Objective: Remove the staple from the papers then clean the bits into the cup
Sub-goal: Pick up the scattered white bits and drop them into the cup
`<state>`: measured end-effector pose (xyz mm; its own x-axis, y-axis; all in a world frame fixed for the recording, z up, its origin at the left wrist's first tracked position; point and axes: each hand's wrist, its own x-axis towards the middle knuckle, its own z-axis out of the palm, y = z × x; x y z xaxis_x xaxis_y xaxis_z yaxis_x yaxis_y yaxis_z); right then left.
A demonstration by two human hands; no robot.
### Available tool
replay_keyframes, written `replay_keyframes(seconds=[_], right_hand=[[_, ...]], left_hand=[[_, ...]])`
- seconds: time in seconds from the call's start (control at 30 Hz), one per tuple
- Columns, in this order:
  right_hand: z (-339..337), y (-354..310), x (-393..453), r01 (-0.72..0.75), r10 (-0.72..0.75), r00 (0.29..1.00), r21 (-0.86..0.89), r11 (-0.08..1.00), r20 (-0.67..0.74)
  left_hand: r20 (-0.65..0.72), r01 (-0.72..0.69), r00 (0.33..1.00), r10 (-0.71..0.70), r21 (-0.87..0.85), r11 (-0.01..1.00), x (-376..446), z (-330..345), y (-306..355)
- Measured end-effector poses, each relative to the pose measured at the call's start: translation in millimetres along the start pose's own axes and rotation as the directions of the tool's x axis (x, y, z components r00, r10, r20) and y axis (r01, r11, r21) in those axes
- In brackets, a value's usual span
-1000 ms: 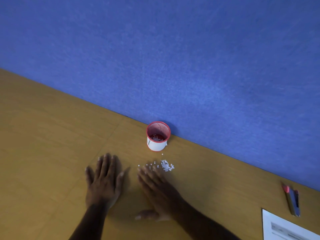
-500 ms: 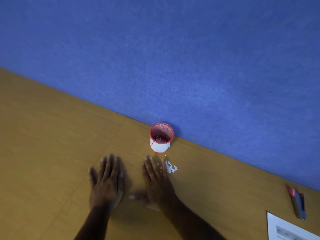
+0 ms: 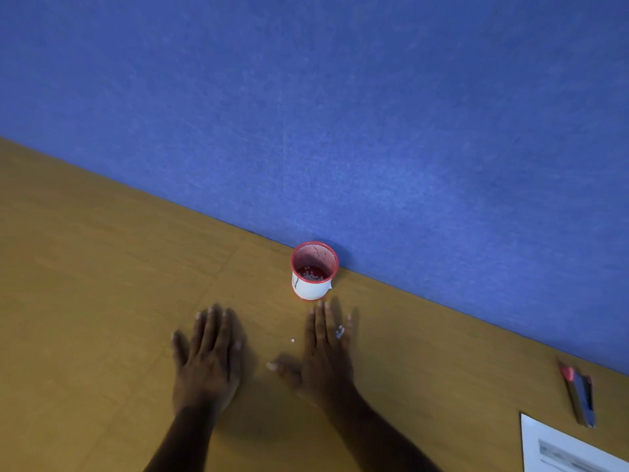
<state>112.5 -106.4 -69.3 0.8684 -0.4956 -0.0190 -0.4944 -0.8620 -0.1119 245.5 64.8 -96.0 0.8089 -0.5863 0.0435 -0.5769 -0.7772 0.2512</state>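
From the head view, both hands lie flat and spread, palms down, holding nothing: the left hand [image 3: 207, 362] apart, the right hand [image 3: 326, 356] just short of the cup [image 3: 313, 270]. White bits [image 3: 339, 332] peek between its fingers; one stray [image 3: 292, 340] sits alongside. I'd sweep slowly, fingers closed, gathering everything before lifting it in. The wooden desk [image 3: 85, 267] meets a blue wall [image 3: 340, 114]; papers [image 3: 561, 451] and a stapler [image 3: 580, 396] lie far right.

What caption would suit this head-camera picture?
Both hands, left and right, flat on the desk near white bits before a red cup.
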Motion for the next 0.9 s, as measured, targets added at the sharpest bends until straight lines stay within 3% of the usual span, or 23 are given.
replay_keyframes(seconds=[0.37, 0.43, 0.5, 0.63, 0.73, 0.9], right_hand=[[2.2, 1.5, 0.3, -0.175, 0.175, 0.985, 0.026, 0.984, 0.005], [-0.1, 1.8, -4.0, -0.086, 0.087, 0.996, 0.011, 0.996, -0.037], [-1.4, 3.3, -9.6, 0.117, -0.12, 0.99, -0.034, 0.993, -0.079], [0.9, 4.2, -15.1, 0.438, -0.437, 0.899, -0.07, 0.896, 0.021], [0.8, 6.0, -15.7, 0.458, -0.455, 0.888, -0.07, 0.886, 0.062], [-2.3, 18.1, -13.1, 0.349, -0.346, 0.936, -0.056, 0.935, 0.062]], left_hand=[[-0.007, -0.004, 1.0, 0.004, 0.006, 1.0, -0.1, 0.0, 0.8], [-0.007, -0.003, 1.0, 0.003, 0.011, 1.0, 0.0, 0.4, 0.2], [-0.011, 0.001, 1.0, -0.001, 0.011, 1.0, 0.7, 0.7, 0.4], [-0.01, 0.001, 1.0, -0.001, 0.009, 1.0, 0.4, 1.0, 1.0], [-0.018, 0.002, 1.0, -0.001, 0.009, 1.0, 0.2, -0.5, 1.9], [-0.019, -0.002, 1.0, 0.002, 0.019, 1.0, -0.8, -1.1, 2.5]])
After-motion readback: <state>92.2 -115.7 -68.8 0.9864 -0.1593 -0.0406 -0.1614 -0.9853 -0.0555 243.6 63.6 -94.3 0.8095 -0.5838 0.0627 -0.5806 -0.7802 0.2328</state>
